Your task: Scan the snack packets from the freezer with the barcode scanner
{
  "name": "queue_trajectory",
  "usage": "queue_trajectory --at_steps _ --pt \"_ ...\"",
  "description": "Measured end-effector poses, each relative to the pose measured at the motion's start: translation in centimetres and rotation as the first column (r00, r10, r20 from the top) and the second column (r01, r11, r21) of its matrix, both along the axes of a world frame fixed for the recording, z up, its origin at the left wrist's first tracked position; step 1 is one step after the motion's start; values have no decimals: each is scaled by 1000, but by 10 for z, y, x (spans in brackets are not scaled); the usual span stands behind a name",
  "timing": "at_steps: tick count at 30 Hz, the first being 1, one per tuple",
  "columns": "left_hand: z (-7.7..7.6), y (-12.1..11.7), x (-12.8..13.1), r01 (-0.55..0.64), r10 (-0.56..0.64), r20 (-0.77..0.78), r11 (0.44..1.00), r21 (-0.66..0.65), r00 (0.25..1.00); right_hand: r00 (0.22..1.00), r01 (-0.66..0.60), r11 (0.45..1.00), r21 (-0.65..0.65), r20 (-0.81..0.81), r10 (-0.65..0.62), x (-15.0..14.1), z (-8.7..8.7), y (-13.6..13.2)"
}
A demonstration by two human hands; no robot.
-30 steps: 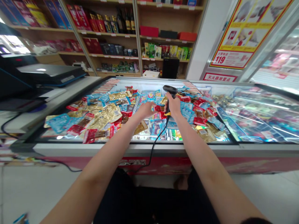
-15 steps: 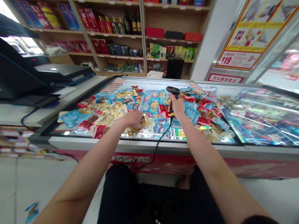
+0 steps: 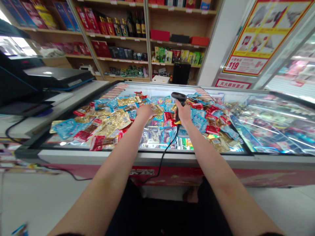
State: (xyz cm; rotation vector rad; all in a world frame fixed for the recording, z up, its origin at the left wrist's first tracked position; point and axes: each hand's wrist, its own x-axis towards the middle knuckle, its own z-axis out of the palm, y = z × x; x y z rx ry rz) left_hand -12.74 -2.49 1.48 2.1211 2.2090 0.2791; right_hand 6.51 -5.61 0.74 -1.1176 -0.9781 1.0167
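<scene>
My right hand [image 3: 184,113] is wrapped round the handle of a black barcode scanner [image 3: 179,96], held upright above the glass; its cable hangs down over the freezer's front. My left hand [image 3: 145,112] is closed on a small gold snack packet [image 3: 157,109], which sticks out to the right, a little left of the scanner. Left of that hand lies a pile of gold packets [image 3: 116,120], mixed with blue packets [image 3: 65,127] and red ones. A second heap with red packets [image 3: 212,129] and blue packets [image 3: 199,118] lies right of the scanner.
The packets lie on the glass top of a chest freezer [image 3: 93,157] with goods inside. At left a counter [image 3: 97,88] carries a scale [image 3: 60,78]. Shelves [image 3: 123,36] with bottles and boxes stand behind. A packet [image 3: 21,230] lies on the floor.
My left hand has taken a gold packet from near the front edge and moved it up and right, towards the scanner. My right hand has kept hold of the scanner at about the same place.
</scene>
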Motion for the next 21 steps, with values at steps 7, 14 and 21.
queue_trajectory --at_steps 7,14,21 --pt "-13 18 -7 -51 -8 330 984 169 944 996 -77 997 -30 43 78 -2 6 -8" --pt "-14 23 -25 -228 -47 790 945 233 611 960 -268 959 -87 65 274 -4 7 -13" --pt "-2 14 -14 -320 -110 950 925 205 291 951 -302 948 -100 34 307 -2 6 -14"
